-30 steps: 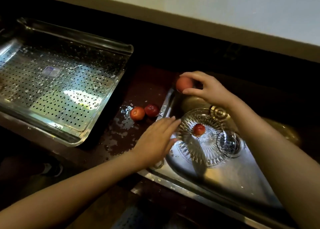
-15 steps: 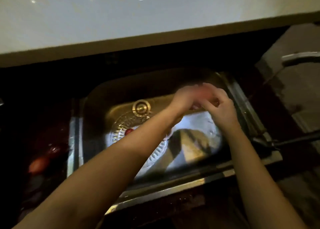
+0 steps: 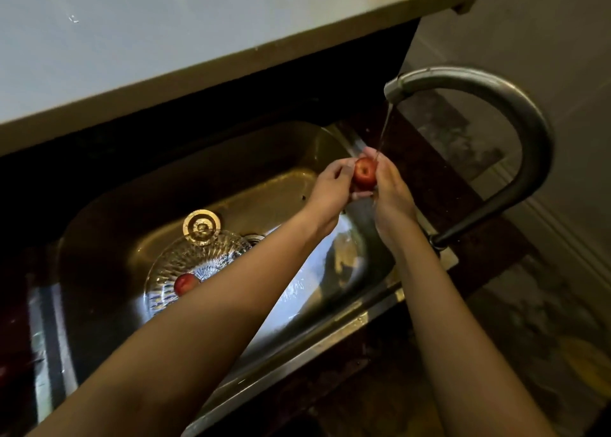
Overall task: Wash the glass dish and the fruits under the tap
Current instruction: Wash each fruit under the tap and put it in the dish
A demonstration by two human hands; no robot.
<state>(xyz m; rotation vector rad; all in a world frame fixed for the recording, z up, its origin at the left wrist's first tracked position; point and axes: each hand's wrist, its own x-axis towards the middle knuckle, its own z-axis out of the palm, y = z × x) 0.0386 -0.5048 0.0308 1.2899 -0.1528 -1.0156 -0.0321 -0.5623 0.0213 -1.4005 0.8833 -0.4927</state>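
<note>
A small red fruit [image 3: 364,172] is held between both hands under a thin stream of water from the curved metal tap [image 3: 515,112]. My left hand [image 3: 330,190] grips it from the left and my right hand [image 3: 391,188] from the right, fingers curled round it. The cut-glass dish [image 3: 205,261] lies on the floor of the steel sink [image 3: 297,152], partly hidden by my left forearm. A second red fruit [image 3: 184,283] sits in the dish.
A round drain cover [image 3: 201,226] lies just behind the dish. A white ledge [image 3: 198,39] runs above the sink. Dark stone counter [image 3: 463,185] surrounds the tap base, with a pale wall to the right.
The view swung right from the perforated tray to the sink and tap. My right hand carried the fruit from the sink's left rim to the running water, and my left hand joined it.
</note>
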